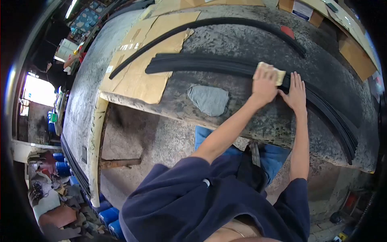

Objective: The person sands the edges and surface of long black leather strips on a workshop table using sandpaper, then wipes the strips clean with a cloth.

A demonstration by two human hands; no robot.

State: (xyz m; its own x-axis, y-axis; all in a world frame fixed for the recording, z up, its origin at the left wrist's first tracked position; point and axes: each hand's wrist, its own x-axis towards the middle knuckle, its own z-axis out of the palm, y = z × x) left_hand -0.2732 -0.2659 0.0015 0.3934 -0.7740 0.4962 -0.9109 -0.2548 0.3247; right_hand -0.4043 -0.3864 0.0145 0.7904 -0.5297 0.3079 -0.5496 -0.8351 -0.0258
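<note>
Black strips (209,64), under left hand (265,85) with beige pad (279,76), under right hand (297,94)

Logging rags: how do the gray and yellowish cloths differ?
Place: gray cloth lies on the table; yellowish cloth is on the black strips.
Contact: gray cloth is untouched; yellowish cloth is under the left hand.

The table (258,117) bears cardboard (173,30) at 10 o'clock, a rag (208,100) at 8, strips (201,64) midway, one arched strip (225,21) at 12, a red piece (287,32) and boxes (356,56) toward 2.
</note>
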